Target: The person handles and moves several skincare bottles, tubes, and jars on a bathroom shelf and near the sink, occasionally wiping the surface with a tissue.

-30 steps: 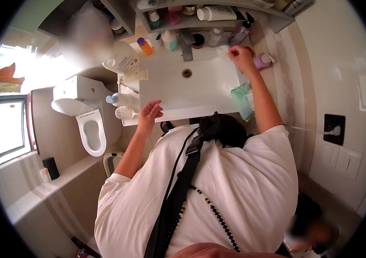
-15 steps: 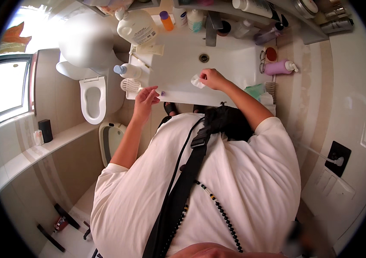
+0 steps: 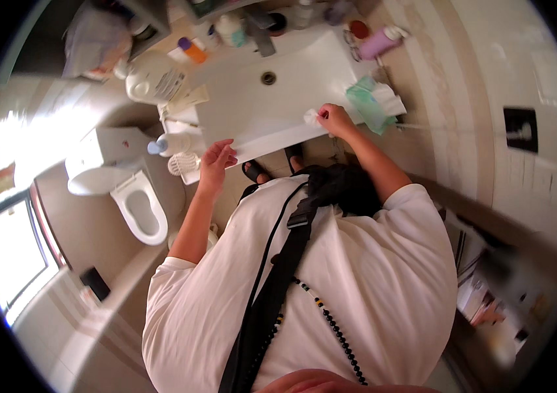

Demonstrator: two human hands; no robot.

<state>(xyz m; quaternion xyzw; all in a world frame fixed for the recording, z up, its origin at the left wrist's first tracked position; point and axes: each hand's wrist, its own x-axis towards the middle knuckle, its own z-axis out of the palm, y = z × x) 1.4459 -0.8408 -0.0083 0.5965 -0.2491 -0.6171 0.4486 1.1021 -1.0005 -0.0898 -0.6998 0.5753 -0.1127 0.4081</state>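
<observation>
A crumpled white tissue (image 3: 311, 117) is pinched in the fingers of my right hand (image 3: 335, 122), just above the front right part of the white sink (image 3: 252, 145). Close to that hand, on the sink's right corner, lies a green and white soft pack (image 3: 369, 105), apart from my fingers. My left hand (image 3: 216, 162) hovers by the sink's front left edge, its fingers loosely bent and apart, with nothing visible in it. Beside the left hand, on the rim, are a white hairbrush (image 3: 183, 164) and a white bottle with a blue pump top (image 3: 174, 143).
A large white jug (image 3: 154, 78), an orange bottle with a purple cap (image 3: 191, 50) and the faucet (image 3: 262, 39) line the sink's back. A lilac pump bottle (image 3: 382, 43) lies at the right. To the left stands a toilet (image 3: 140, 203); a wall socket (image 3: 520, 130) is at far right.
My view and body have turned to the right, so the sink now looks tilted. My right hand, still pinching the tissue, has come nearer the front edge and the green pack.
</observation>
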